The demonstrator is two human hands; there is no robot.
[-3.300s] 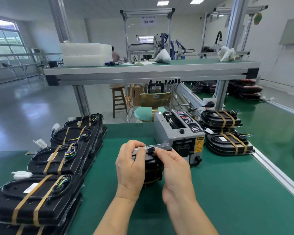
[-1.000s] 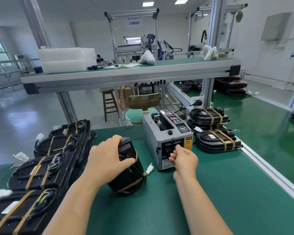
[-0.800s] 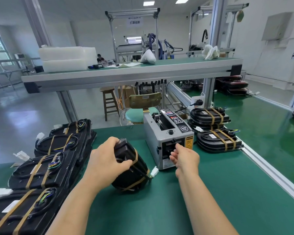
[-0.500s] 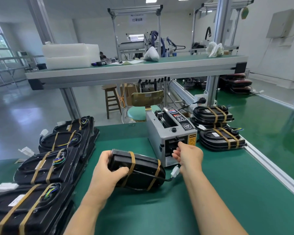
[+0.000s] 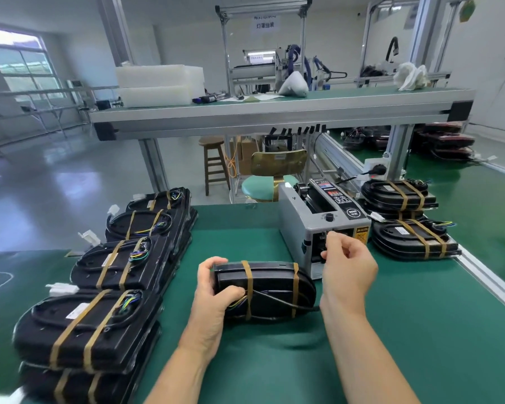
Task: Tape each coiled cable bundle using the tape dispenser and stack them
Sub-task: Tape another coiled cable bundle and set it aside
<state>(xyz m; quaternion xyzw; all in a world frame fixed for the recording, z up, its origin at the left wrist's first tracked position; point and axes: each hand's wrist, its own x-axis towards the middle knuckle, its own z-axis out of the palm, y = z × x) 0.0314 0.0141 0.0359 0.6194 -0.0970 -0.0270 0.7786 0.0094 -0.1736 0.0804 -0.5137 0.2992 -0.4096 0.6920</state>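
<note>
The cable bundle (image 5: 270, 287), long axis left-right, is gripped by the left hand (image 5: 215, 307); the right hand's (image 5: 347, 269) grasp at the tape dispenser (image 5: 301, 217) is unclear.

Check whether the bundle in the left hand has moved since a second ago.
Yes. The bundle was tipped on end left of the tape dispenser; it now lies lengthwise, its right end before the dispenser's front.

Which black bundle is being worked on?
Find the grey box-shaped tape dispenser on the green table. Just in front lies a black coiled cable bundle with two tan tape bands. Unlike the stacked ones, the left hand holds it.
</note>
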